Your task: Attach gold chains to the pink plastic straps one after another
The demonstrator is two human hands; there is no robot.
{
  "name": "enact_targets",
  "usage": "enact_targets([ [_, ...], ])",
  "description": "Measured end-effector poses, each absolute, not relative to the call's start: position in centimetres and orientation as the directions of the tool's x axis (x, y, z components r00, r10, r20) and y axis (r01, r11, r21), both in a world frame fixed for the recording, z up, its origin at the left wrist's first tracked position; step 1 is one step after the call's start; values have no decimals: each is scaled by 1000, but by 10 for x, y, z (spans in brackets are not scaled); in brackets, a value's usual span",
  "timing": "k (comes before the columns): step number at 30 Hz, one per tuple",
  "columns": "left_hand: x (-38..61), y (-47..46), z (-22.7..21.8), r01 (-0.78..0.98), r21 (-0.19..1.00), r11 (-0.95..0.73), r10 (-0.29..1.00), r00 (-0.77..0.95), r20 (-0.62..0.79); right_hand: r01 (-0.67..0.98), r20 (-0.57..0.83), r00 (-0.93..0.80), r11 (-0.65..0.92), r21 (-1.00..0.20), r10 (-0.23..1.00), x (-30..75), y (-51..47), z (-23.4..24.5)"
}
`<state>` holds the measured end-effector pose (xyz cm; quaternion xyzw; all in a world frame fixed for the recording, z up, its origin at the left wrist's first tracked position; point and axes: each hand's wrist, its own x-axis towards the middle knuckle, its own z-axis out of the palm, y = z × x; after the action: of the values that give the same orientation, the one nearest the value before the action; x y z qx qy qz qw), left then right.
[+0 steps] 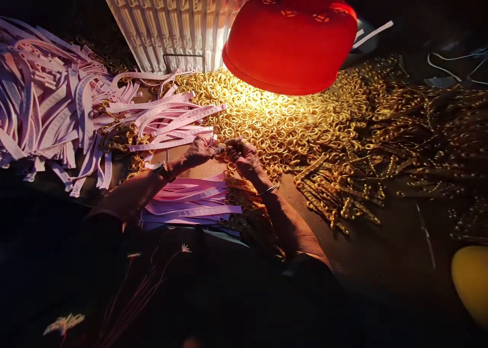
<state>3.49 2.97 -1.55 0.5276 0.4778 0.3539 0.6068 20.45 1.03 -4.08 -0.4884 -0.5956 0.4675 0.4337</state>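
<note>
Fingers [233,144] clenched on small dark piece [219,150], shape hidden, between left hand [199,152] and right hand [244,159].

Tape strips [49,104] are lying at left, metal rings [244,119] are heaping centrally beneath a lamp shade [290,38], chains [343,185] are spreading right, and a ribbed panel [163,23] is standing far behind.

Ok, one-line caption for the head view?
Left hand and right hand work above pink straps beside gold rings under a red lampshade.
</note>
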Motion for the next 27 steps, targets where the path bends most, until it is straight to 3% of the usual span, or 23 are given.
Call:
enact_targets([
  [3,40,28,-10,149,949,279,894,321,-313,429,247,-5,226,-875,969,217,18,-33],
  [6,46,34,-4,153,935,321,867,349,-355,371,283,137,216,-903,949,235,29,-24],
  [14,54,53,6,14,957,291,871,411,-270,38,42,67,40,-998,997,249,24,-21],
  [20,52,31,5,36,974,225,894,390,-221,-2,-130,3,-130,-992,992,248,17,-35],
  [24,55,18,-1,19,976,216,902,378,-207,-22,-143,-31,-144,-989,989,243,12,-34],
  [27,53,9,-4,2,999,39,912,409,-37,-126,-124,-93,-136,-983,988,237,7,-27],
])
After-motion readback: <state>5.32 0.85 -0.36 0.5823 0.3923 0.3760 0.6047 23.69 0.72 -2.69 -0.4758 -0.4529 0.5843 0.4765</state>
